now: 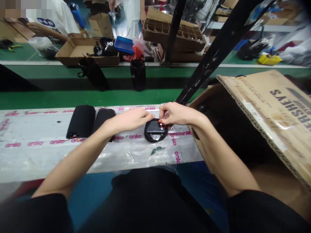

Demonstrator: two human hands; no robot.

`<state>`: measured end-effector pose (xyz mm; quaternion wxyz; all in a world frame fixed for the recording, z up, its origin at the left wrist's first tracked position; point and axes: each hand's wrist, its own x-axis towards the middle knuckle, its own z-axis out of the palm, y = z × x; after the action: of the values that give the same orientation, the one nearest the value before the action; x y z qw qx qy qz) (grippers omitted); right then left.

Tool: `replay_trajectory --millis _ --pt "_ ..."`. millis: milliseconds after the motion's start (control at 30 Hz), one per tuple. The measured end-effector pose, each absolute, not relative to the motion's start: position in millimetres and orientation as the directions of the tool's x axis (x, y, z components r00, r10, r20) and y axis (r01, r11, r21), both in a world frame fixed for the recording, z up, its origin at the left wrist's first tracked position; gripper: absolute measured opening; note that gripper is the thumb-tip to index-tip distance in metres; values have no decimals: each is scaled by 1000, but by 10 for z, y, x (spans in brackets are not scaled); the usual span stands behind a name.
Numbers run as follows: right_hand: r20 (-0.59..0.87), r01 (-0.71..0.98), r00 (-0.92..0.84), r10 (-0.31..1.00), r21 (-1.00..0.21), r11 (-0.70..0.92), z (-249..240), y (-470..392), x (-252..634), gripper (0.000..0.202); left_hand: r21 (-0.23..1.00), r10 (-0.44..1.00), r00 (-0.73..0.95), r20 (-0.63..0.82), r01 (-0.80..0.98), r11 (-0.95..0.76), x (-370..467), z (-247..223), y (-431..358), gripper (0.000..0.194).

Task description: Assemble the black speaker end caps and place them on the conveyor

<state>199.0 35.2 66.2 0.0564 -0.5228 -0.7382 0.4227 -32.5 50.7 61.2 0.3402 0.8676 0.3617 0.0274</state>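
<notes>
A round black housing (155,138) lies on the taped bench, its open face turned up, with a flat dark panel inside. Red wires (162,125) and a small white connector come out near its upper right edge. My left hand (138,118) has its fingers closed at the housing's upper left rim; its fingertips are partly hidden. At the upper right, the thumb and forefinger of my right hand (177,113) pinch the red wires. Left of my hands lie two black cylinders, one (82,121) in full view with thin wires at its near end, the other (105,117) partly behind my left forearm.
An open cardboard box (272,106) stands close on my right. A slanted black post (213,48) rises behind it. Across the green conveyor, black cylinders (138,74) stand near a shallow carton (73,48). Another person (58,19) works at the far left.
</notes>
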Motion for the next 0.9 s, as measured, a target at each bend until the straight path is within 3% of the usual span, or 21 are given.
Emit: replay_trajectory --millis 133,300,467,733,833,900 --pt "-438 760 -401 804 -649 26 673 395 1955 14 461 483 835 -264 549 -697 -157 779 703 30" --pt "-335 795 -390 858 -592 130 653 316 1929 11 160 574 786 -230 613 -774 43 878 623 23" --pt "-233 770 -410 882 -607 197 590 230 1931 14 153 543 777 -319 608 -779 142 956 563 26" --pt "-213 645 -309 927 -763 39 449 113 1948 13 8 376 880 -290 395 -919 96 862 668 22" --pt "-256 585 -264 930 -809 -56 422 92 1926 16 -20 419 866 -271 430 -902 145 870 595 20" --pt "-245 579 -300 922 -815 -28 442 90 1938 16 -20 468 850 -244 478 -878 208 884 523 15"
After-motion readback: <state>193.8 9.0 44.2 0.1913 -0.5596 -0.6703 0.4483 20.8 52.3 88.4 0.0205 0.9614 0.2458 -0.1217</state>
